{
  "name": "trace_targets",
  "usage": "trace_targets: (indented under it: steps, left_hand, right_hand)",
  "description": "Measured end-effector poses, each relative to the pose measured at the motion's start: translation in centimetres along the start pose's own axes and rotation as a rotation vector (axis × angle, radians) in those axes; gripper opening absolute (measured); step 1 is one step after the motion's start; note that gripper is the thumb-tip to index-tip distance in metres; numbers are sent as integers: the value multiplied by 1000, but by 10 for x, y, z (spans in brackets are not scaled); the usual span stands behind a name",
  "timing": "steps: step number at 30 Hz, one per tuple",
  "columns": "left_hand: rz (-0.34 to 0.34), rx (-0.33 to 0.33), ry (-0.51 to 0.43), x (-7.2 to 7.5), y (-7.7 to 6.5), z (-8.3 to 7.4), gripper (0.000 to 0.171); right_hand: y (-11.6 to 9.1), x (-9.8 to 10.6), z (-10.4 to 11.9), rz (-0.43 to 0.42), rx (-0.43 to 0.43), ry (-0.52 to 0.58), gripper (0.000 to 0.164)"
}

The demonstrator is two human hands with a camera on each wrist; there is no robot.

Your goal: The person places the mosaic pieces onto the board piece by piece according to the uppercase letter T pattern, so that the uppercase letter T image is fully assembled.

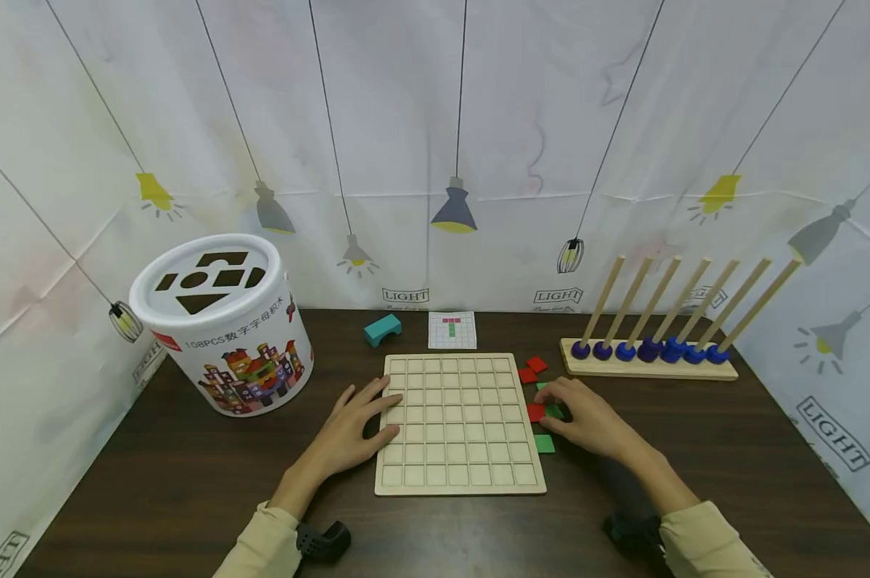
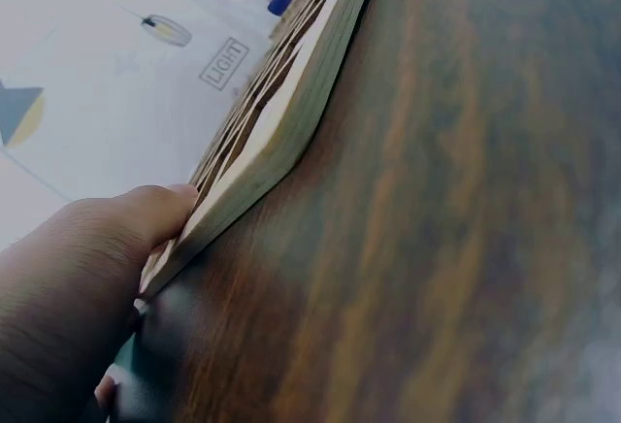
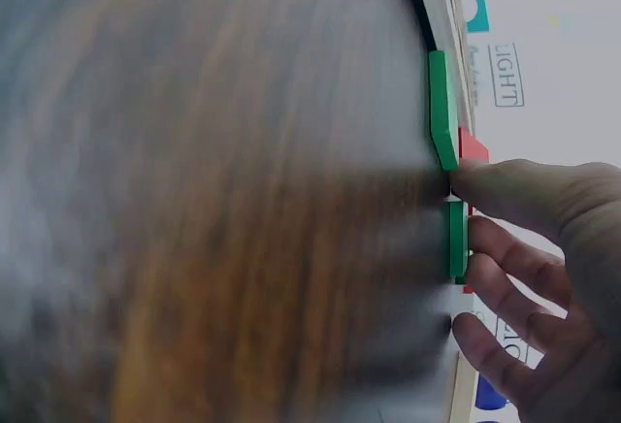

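Observation:
A pale wooden grid board lies flat on the dark table. My left hand rests at its left edge, fingers spread over the border, the thumb on the rim. At the board's right side, my right hand has thumb and index finger about a red square tile, apparently pinching it. Beside that tile, a green tile lies partly under the fingers. Nearer me is another green tile. Two more red tiles lie farther back, and a third green tile is mostly hidden.
Behind the board lies a grid card with a red and green T pattern. A teal arch block is left of it. A white bucket stands at the left; a pegged rack with blue beads is at the right.

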State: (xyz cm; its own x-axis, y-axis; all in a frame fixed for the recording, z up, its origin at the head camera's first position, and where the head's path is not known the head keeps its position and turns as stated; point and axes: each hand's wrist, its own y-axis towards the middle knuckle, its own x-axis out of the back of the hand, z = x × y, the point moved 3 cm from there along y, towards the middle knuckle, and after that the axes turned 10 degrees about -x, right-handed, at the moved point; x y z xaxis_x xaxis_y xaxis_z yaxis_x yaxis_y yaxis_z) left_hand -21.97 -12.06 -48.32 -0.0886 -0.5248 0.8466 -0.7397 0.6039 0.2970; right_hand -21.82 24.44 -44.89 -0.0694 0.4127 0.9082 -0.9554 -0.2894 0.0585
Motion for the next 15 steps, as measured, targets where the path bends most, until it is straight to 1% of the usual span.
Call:
trace_targets:
  steps: [4,8,13,15]
  left_hand:
    - [3,-7,-13,1,0,1,51]
    - [8,2,-12,0,-2,3,51]
    - [-3,-9,-5,-3,-1,5,52]
    - [-11,-19,-11,-4,0,4,51]
  right_hand:
    - [0,1,-2,-11,-32,58,19]
    - [3,4,-4,-31,-48,151,13]
    - [6,11,-7,-75,-74,259,13]
    - [8,12,-6,-82,-82,285,13]
